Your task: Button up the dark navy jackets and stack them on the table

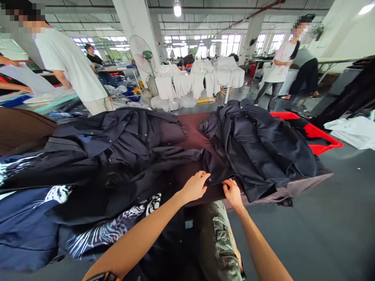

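Both of my hands are at the near edge of a dark piece of clothing (218,169) with a small round snap on it, which lies across the brown-covered table (196,125). My left hand (195,188) is closed, its fingers and thumb gripping the garment beside the snap. A short way to the right, my right hand (233,192) pinches the same edge near its corner. The fingertips of both hands are partly hidden by the cloth. A heap of dark jackets (258,144) lies just beyond my right hand. More dark jackets (117,132) are spread out to the left.
Navy clothing with a black-and-white print (111,230) hangs at the table's near left. A red crate (325,144) stands on the floor at the right. A person in a white shirt (67,66) stands at the left. White garments (202,76) and a fan (147,55) are farther back.
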### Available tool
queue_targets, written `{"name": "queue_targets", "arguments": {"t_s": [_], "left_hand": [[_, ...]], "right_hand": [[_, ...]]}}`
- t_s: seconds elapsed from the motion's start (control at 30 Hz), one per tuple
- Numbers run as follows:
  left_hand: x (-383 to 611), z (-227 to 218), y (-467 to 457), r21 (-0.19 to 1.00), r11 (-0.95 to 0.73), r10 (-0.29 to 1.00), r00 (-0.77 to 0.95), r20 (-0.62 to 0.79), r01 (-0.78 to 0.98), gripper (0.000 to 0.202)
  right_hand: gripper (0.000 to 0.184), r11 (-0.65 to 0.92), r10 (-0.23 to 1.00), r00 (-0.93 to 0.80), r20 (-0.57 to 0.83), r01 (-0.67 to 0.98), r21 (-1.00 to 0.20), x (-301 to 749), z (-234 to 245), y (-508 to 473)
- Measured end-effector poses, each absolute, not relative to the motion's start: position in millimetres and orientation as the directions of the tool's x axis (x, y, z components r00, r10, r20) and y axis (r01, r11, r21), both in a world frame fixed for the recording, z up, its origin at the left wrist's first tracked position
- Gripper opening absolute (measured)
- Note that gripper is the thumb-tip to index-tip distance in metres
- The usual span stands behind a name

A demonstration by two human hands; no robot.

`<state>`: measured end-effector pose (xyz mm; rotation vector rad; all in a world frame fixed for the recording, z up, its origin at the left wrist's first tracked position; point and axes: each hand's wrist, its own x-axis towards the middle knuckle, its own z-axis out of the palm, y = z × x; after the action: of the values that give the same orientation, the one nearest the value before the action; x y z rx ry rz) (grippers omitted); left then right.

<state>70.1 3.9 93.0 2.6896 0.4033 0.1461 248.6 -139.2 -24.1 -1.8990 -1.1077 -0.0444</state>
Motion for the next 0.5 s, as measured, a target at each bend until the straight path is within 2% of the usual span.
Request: {"name": "queue_targets", "arguments": {"t_s": [0.07, 0.17, 0.2, 0.3, 0.37, 0.43, 0.5], "left_hand": [[91.1, 74.6, 1.5, 0.408, -0.875, 0.311, 0.949, 0.06, 0.261, 0.049], [111.6, 58.2, 7.6, 0.533, -0.775, 0.415, 0.909, 0.023, 0.34, 0.018], [114.7, 55.6, 11.4, 0.582, -0.728, 0.45, 0.893, 0.01, 0.361, 0.013], [112.9, 56.8, 23.0, 0.781, -0.52, 0.499, 0.865, -0.052, 0.347, 0.029], [103.8, 65.2, 26.8, 0.891, -0.35, 0.485, 0.87, -0.092, 0.29, 0.034], [91.3, 78.7, 25.1, 0.924, -0.286, 0.43, 0.896, -0.113, 0.253, 0.036], [78.8, 94.6, 19.4, 0.92, -0.293, 0.348, 0.925, -0.152, 0.261, 0.035]], "right_hand": [[0.025, -0.177, 0.675, 0.601, 0.427, 0.694, -0.698, 249.0, -21.7, -139.7], [0.025, -0.166, 0.667, 0.618, 0.416, 0.667, -0.726, 249.7, -19.9, -140.1], [0.025, -0.161, 0.66, 0.628, 0.413, 0.655, -0.738, 249.3, -19.2, -140.5], [0.029, -0.148, 0.604, 0.682, 0.412, 0.604, -0.783, 242.5, -11.5, -144.5], [0.029, -0.125, 0.51, 0.736, 0.444, 0.575, -0.809, 231.9, 2.1, -149.3], [0.025, -0.074, 0.444, 0.731, 0.518, 0.606, -0.792, 218.2, 22.5, -154.0], [0.024, -0.02, 0.514, 0.631, 0.582, 0.687, -0.726, 205.4, 45.6, -155.9]]}}
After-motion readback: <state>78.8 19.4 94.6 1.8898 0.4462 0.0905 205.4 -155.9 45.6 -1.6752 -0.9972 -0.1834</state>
